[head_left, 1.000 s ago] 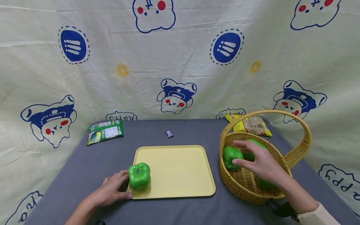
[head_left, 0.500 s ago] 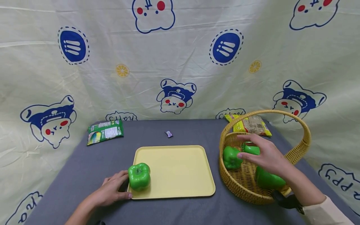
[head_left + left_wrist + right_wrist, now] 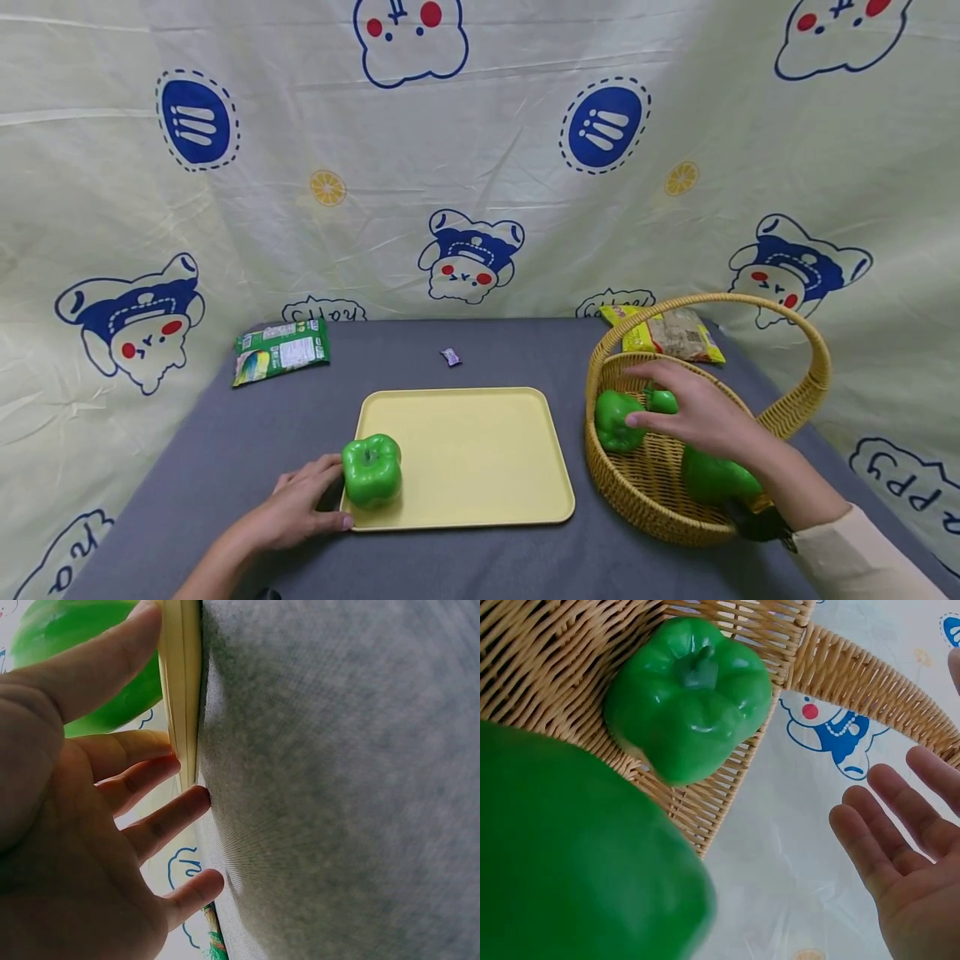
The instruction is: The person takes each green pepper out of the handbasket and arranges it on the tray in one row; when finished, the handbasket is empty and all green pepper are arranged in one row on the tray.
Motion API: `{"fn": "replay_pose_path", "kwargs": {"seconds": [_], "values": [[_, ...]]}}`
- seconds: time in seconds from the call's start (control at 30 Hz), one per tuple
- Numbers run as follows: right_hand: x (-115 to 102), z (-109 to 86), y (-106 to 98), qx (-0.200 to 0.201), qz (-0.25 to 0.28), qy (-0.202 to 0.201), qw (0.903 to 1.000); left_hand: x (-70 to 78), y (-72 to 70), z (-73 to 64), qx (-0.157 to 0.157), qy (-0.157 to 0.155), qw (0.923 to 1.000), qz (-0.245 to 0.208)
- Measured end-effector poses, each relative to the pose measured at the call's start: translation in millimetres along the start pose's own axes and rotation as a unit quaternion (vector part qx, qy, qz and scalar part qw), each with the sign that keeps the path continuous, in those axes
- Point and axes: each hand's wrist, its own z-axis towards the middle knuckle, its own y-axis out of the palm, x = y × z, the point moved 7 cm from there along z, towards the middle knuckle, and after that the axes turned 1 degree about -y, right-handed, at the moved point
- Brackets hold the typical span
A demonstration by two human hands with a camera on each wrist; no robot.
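Note:
My left hand [image 3: 298, 506] rests at the left end of a pale yellow tray [image 3: 487, 458]. In the left wrist view its fingers [image 3: 169, 825] reach out to the tray's rim, fairly straight. Just beside it, a green bell pepper [image 3: 372, 472] stands on the tray's left side. Over the wicker basket [image 3: 641, 500] hovers my right hand [image 3: 701, 408], fingers spread and holding nothing. One bell pepper [image 3: 619, 422] lies at the basket's left, another [image 3: 662, 401] is partly hidden by the hand, and a third [image 3: 712, 479] sits below the wrist.
The basket's tall handle [image 3: 813, 367] arches behind the right hand. A green packet [image 3: 281, 352] lies at the back left, a small purple wrapper [image 3: 450, 357] behind the tray, and a yellow packet [image 3: 678, 336] behind the basket.
My right hand first moved a little right over the basket, then slightly back left and lower. My left hand, the tray and the peppers have kept their places.

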Motion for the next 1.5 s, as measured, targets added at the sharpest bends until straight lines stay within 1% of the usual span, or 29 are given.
{"fn": "replay_pose_path", "kwargs": {"seconds": [0.23, 0.33, 0.47, 0.57, 0.7, 0.83, 1.13, 1.5], "values": [[6.6, 6.1, 5.7, -0.022, -0.014, 0.007, 0.9996, -2.5, 1.6, 1.7, -0.013, -0.021, 0.9995, -0.019], [9.9, 9.1, 10.0, -0.029, -0.012, 0.004, 0.9995, -1.7, 1.6, 1.0, -0.013, -0.017, 0.9996, -0.017], [12.4, 12.8, 17.6, -0.042, -0.019, -0.004, 0.9989, 0.2, 0.6, -0.2, -0.006, -0.005, 0.9999, -0.008], [12.9, 14.6, 21.9, -0.049, -0.029, -0.007, 0.9983, 0.2, 0.3, 0.1, -0.006, -0.005, 0.9999, -0.008], [13.7, 15.6, 25.4, -0.058, -0.049, -0.01, 0.997, -1.6, 0.1, 1.7, -0.009, -0.014, 0.9998, -0.013], [15.1, 16.7, 29.5, -0.066, -0.063, -0.021, 0.9956, -3.0, -0.2, 3.1, -0.009, -0.017, 0.9997, -0.014], [23.7, 18.5, 43.0, -0.097, -0.057, -0.015, 0.9935, -3.5, 0.0, 3.1, -0.003, -0.008, 0.9999, -0.007], [29.0, 19.9, 50.4, -0.108, -0.066, -0.026, 0.9916, -2.1, 0.0, 0.9, -0.006, -0.008, 0.9999, -0.007]]}}
